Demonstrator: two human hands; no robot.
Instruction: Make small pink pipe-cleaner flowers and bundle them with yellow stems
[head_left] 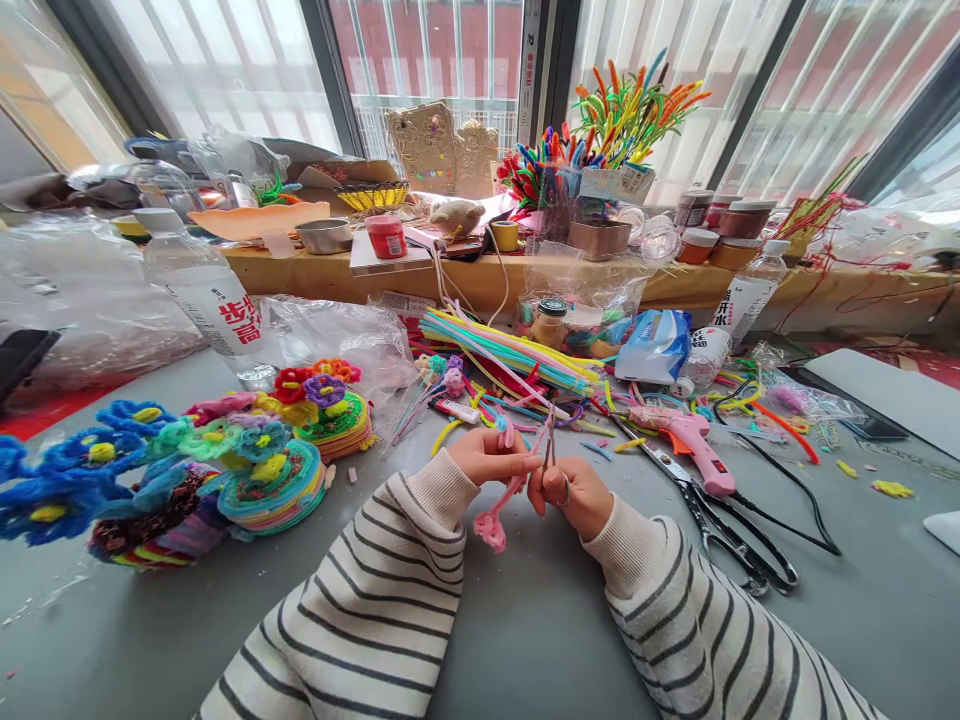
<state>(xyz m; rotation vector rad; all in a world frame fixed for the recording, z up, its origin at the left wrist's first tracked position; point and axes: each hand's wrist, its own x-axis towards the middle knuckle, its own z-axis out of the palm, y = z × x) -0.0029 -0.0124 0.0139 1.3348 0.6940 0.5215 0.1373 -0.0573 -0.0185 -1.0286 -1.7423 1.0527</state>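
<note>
My left hand (pixel 491 456) is closed on a pink pipe cleaner piece, whose looped, flower-like end (pixel 490 531) hangs below the fingers. Small scissors (pixel 551 445) stand upright in my right hand (pixel 571 493), with fingers through the handle loops. Their blades point away from me and meet the pink strand just beside my left fingertips. Whether the blades are fully closed I cannot tell. Beyond both hands lies a loose bundle of pastel pipe cleaners (pixel 517 355).
Pipe cleaner flowers (pixel 101 453) and coiled round bases (pixel 274 490) sit at left. A pink glue gun (pixel 701 450) with a black cord and large scissors (pixel 694 500) lie at right. Water bottles (pixel 752 290), plastic bags and a cluttered ledge stand behind.
</note>
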